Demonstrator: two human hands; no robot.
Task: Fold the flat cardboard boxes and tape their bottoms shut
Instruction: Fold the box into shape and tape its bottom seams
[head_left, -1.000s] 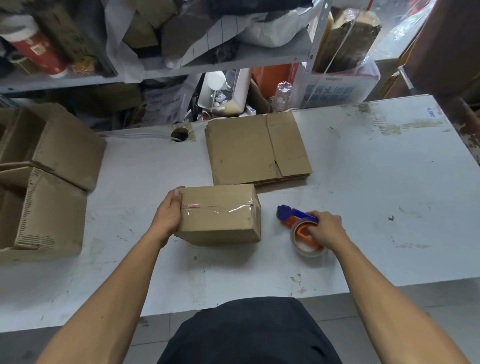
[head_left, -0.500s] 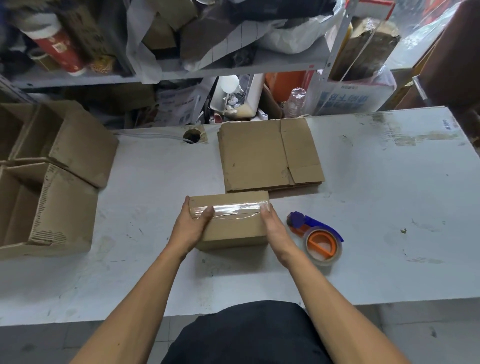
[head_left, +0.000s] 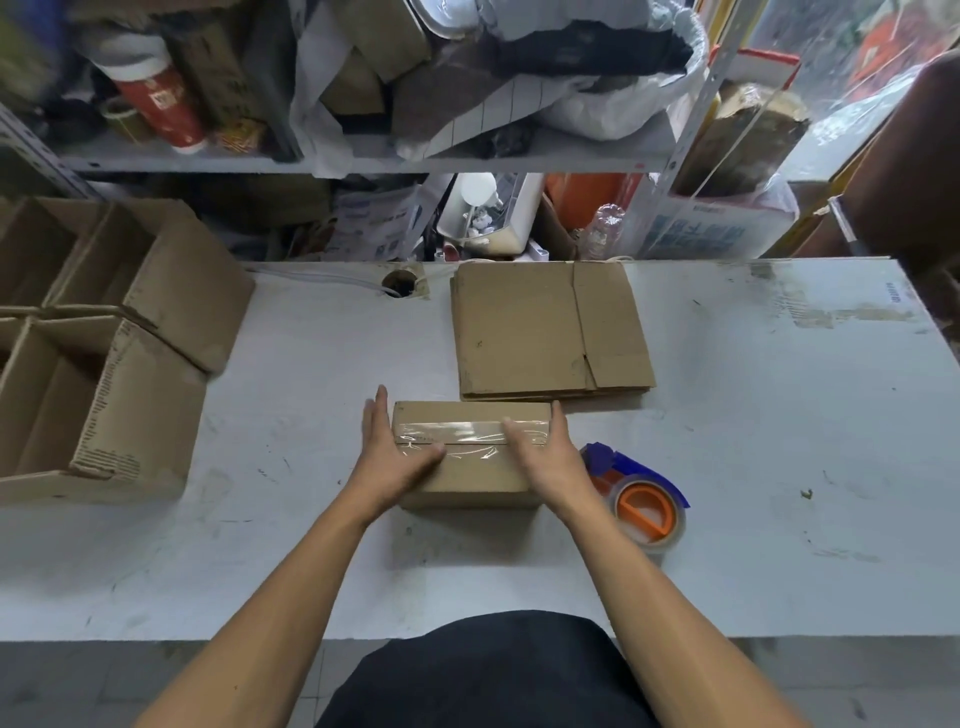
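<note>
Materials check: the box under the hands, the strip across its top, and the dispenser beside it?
Box: brown corrugated cardboard, matte, going by the look of the flat stack. Strip: clear glossy plastic tape; it glints and wrinkles. Dispenser: looks like moulded plastic, blue body, orange core; any blade metal can't be seen.

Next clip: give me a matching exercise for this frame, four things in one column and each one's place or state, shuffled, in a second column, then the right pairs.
Things
1. small folded brown cardboard box
2. stack of flat brown cardboard boxes
3. blue and orange tape dispenser
4. open brown cardboard boxes

Places or states
A. at the left edge of the white table, openings showing
B. lying untouched beside the right hand
C. clear tape across its top, held between the left hand and the right hand
D. lying flat just beyond the taped box

Pairs: 1-C, 2-D, 3-B, 4-A
</note>
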